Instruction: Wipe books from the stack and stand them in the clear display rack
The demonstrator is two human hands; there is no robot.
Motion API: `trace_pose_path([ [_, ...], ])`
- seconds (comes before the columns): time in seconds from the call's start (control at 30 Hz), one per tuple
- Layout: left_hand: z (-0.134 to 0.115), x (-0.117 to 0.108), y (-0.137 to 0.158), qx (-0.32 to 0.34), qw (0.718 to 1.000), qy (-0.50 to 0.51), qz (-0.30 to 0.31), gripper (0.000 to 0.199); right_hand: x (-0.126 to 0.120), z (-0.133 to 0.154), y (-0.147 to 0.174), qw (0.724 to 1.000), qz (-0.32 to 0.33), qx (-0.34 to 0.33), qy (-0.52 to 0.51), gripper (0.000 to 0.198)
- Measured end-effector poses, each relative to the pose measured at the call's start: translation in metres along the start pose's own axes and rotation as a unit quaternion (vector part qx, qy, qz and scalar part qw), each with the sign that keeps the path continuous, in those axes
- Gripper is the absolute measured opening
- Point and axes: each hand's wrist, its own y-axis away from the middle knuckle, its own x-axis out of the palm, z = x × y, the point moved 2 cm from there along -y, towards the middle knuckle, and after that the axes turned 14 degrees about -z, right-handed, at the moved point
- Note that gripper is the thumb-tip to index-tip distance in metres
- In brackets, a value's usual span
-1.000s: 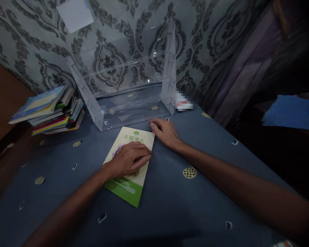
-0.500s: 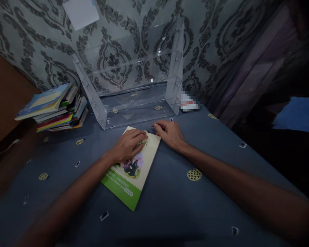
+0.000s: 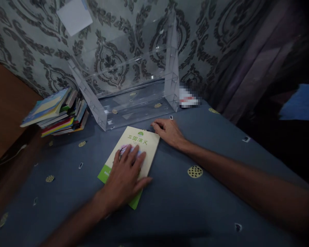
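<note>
A paperback book with a cream cover, a green lower band and green Chinese characters lies flat on the cloth-covered table. My left hand rests on the cover with fingers spread, hiding much of its picture and the lower band. Beside the book's upper right corner, my right hand lies on the table. Its fingers are loosely bent, the thumb is apart from the index finger, and I see nothing held in it. Behind the book stands a clear plastic rack, with no books inside.
Several books form a stack at the left. A pixelated white and red item sits right of the rack. The patterned wall rises behind, with a white square on it. A blurred dark arm-like shape crosses the left side.
My left hand has slid down the book towards me with its fingers spreading, uncovering the title at the top. My right hand stays by the corner. The camera view has shifted slightly.
</note>
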Motion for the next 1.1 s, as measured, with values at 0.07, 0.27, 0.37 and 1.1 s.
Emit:
trace_pose_path([
  [0.07,-0.008,-0.002,0.013,0.001,1.000,0.010,0.004,0.062,0.000,-0.001,0.000,1.000,-0.002,-0.003,-0.001,0.028],
  [0.27,0.004,0.002,0.004,-0.019,0.999,0.045,0.018,0.058,-0.001,-0.002,0.000,1.000,-0.018,0.000,-0.014,0.027],
  [0.37,0.013,0.001,-0.002,-0.019,0.998,0.052,0.029,0.058,-0.001,-0.002,0.000,1.000,-0.020,0.000,-0.014,0.026],
  [1.1,0.057,0.043,-0.080,0.016,0.993,0.078,-0.085,0.039,0.000,-0.003,-0.003,1.000,-0.013,0.019,-0.013,0.025],
])
